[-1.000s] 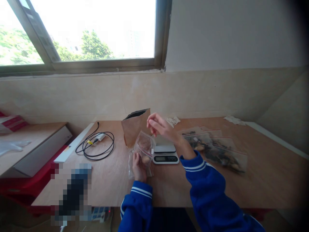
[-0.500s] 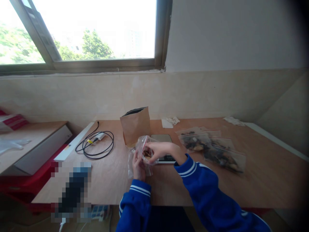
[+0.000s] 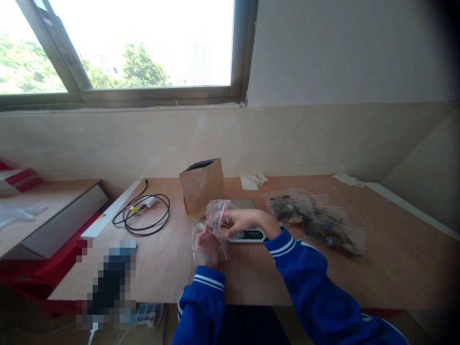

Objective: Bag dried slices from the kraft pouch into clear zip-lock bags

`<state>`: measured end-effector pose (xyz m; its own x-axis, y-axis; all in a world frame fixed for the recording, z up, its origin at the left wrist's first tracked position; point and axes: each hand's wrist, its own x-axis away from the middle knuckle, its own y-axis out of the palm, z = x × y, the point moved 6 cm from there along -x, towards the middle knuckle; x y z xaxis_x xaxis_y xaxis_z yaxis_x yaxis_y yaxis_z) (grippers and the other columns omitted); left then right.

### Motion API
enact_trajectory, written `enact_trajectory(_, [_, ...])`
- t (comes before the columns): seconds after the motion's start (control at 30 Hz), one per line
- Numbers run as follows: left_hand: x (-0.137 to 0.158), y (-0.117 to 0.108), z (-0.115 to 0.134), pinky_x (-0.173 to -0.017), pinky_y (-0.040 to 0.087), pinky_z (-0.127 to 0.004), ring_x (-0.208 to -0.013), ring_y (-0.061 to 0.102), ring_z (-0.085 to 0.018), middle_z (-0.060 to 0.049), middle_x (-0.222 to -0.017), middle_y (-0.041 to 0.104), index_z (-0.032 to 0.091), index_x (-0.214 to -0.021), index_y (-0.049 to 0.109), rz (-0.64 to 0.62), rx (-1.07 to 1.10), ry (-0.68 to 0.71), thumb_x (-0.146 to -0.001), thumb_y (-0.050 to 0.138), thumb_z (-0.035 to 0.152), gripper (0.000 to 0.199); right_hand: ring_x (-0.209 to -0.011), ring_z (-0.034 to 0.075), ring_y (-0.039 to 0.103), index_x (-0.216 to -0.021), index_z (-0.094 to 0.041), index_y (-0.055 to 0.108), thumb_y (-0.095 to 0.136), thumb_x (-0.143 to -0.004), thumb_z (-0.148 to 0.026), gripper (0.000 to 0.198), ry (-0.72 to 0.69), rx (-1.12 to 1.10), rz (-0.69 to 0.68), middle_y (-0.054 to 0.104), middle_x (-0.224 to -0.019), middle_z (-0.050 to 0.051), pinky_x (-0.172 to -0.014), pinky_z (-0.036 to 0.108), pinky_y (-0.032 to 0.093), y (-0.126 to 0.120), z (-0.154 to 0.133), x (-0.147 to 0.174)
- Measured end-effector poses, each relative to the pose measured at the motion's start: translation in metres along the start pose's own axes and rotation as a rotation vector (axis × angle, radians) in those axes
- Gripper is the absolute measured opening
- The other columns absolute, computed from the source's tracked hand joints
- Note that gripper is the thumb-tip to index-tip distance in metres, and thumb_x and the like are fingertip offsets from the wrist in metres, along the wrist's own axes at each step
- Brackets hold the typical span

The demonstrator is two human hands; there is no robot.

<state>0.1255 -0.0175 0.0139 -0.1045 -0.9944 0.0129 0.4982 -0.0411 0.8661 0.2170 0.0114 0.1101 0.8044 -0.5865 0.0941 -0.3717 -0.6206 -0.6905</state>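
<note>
The right hand reaches from the right into the mouth of a clear bag, thumb and fingers curved and a little apart; whether they pinch a piece of the contents is hidden by the plastic. The left hand grips that bag from below, just left of the scale. A second ago the right hand was raised over the scale, away from the bag; now both hands are at it, so the work appears to be on what is inside.

The right hand and wrist cover part of the scale, but its display has come more into view than half a second ago; the digits are too small to read. A brown paper bag stands open behind and left of the scale. To the scale's right lie several filled bags, overlapping, with dark and tan pieces. Behind the scale are a white card and crumpled tissue. Well to its left lies a coiled black cable.
</note>
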Motion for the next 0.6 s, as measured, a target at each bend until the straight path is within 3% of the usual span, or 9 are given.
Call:
enact_trajectory(0.2, [0.000,-0.002,-0.005,-0.070,0.050,-0.028,-0.087,0.065,-0.019,-0.009,-0.109,0.066,0.016,-0.112,0.060,0.008,-0.085,-0.049,-0.064,0.060,0.012,0.049,-0.105,0.022,0.056,-0.120,-0.016,0.057,0.069,-0.072,-0.017,0.050,0.027,-0.042,-0.012,0.061,-0.116,0.008,-0.090,0.031,0.044,-0.008,0.009,0.010])
enact_trajectory(0.33, [0.001,-0.003,-0.006,-0.059,0.048,-0.022,-0.075,0.065,-0.015,-0.007,-0.100,0.068,0.016,-0.112,0.060,0.016,-0.075,-0.075,-0.065,0.061,0.010,0.048,-0.102,0.020,0.057,-0.124,-0.015,0.053,0.067,-0.078,-0.031,0.051,-0.033,-0.137,-0.044,0.061,-0.113,0.008,-0.085,0.029,0.045,-0.014,0.004,0.016])
enact_trajectory(0.47, [0.002,-0.003,-0.004,-0.058,0.050,-0.023,-0.072,0.065,-0.015,-0.007,-0.093,0.069,0.017,-0.109,0.062,0.032,-0.035,-0.079,-0.068,0.060,0.010,0.042,-0.085,0.016,0.060,-0.124,-0.015,0.053,0.066,-0.078,-0.043,0.054,-0.035,-0.248,-0.058,0.062,-0.108,0.007,-0.072,0.026,0.049,-0.012,0.005,0.015])
enact_trajectory(0.6, [0.004,-0.001,-0.002,-0.060,0.051,-0.023,-0.071,0.065,-0.014,-0.007,-0.093,0.069,0.017,-0.102,0.063,0.055,0.022,-0.084,-0.071,0.060,0.012,0.032,-0.076,0.014,0.059,-0.115,-0.015,0.057,0.064,-0.079,-0.040,0.045,0.029,-0.312,0.003,0.063,-0.098,0.004,-0.065,0.024,0.049,-0.006,0.012,0.006])
